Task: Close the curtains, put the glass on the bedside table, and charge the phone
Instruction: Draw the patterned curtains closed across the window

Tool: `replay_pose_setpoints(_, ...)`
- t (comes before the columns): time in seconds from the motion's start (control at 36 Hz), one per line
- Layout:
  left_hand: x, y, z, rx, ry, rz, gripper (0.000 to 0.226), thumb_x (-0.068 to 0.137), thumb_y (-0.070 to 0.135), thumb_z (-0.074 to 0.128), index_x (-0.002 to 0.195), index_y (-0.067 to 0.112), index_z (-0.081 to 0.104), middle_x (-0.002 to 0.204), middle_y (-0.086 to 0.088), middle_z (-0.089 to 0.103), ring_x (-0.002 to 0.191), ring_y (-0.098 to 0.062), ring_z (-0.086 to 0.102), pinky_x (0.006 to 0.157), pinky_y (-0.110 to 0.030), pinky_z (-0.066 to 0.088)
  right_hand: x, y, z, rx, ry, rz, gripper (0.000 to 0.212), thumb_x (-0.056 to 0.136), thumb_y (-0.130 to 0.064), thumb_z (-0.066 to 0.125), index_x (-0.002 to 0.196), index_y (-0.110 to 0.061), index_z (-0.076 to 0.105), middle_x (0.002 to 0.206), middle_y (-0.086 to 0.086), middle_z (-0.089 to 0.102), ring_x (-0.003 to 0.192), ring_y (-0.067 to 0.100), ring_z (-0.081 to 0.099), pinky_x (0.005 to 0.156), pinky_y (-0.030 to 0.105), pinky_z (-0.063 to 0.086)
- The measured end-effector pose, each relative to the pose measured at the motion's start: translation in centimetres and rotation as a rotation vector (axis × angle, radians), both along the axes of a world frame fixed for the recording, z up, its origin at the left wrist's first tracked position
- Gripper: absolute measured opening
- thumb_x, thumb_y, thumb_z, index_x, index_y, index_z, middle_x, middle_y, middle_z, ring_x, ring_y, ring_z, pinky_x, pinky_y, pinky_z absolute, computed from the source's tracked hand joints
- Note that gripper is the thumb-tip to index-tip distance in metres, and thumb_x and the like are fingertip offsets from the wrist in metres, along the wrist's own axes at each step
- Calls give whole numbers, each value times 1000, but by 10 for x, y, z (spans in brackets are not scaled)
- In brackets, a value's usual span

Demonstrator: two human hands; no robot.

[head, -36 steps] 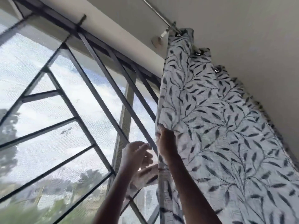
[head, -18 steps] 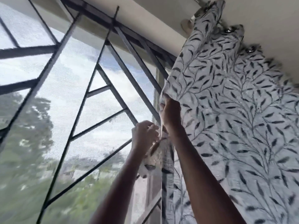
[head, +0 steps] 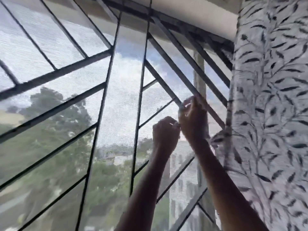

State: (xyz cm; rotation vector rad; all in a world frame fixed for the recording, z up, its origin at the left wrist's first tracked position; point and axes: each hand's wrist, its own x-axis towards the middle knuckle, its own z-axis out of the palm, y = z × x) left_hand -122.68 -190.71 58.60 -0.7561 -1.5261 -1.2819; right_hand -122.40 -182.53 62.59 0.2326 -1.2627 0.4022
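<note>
Two bare arms reach up toward a barred window, fists raised before the diagonal metal grille, with trees and cloud beyond the mesh. The leaf-patterned curtain hangs bunched along the right of the frame, its near edge running down just right of the forearms; the wide stretch of window to the left stands uncovered, with open room along it. The curtain's top and right side are cut off by the frame, and its rod is out of view.

The right hand, the higher of the two, is curled shut, and the left hand sits just below and left of it, also fisted, the knuckles of the two touching or nearly so. Motion blur smears both hands (what either grip encloses cannot be made out; a pale sliver shows between the fingers, but whether it is curtain cloth is unclear). A fold of the patterned fabric bulges just behind the right wrist, close to the grip yet not clearly within it. The main body of the curtain lies to the right of both hands, beside the right forearm.
</note>
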Motion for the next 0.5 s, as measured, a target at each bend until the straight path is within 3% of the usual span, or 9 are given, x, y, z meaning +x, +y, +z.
replay_pose_setpoints(0.11,-2,-52,-15,39,156,328,37,82,27,32,83,11,66,79,-8,72,71,-25,67,56,-26,35,3,-60,-24,-44,-106,263,11,77,-9,58,87,-12,61,73,5,69,67,25,64,67,31,47)
replay_pose_setpoints(0.17,3,-81,-21,-3,225,458,38,88,20,28,83,9,64,77,-8,69,67,-27,66,53,-24,32,8,-85,-28,-53,-100,366,7,78,-11,61,85,-13,61,67,-3,64,56,13,59,62,16,42)
replay_pose_setpoints(0.22,17,-112,-25,40,254,481,23,88,15,40,81,9,61,72,-9,66,63,-27,63,54,-27,35,13,-115,-30,-29,-99,493,6,79,-8,63,84,-12,62,61,-12,57,46,-6,51,50,-1,32)
replay_pose_setpoints(0.31,40,-157,-30,145,389,647,20,87,20,42,76,12,57,61,-3,62,53,-26,59,50,-23,24,26,-163,-30,80,-157,710,8,80,-7,63,82,-15,62,56,-15,54,49,-12,53,49,3,34)
replay_pose_setpoints(0.39,65,-198,-32,236,481,787,19,86,21,45,79,12,61,65,-4,65,56,-25,61,49,-28,40,44,-207,-28,182,-166,843,4,80,-15,63,82,-19,62,60,-14,56,53,-11,53,54,6,35)
replay_pose_setpoints(0.5,87,-256,-33,280,547,1074,11,85,16,54,90,13,64,83,-2,65,74,-21,61,63,-33,48,63,-261,-26,323,-177,886,5,83,-24,62,83,-19,62,61,-14,57,56,-16,54,53,4,36)
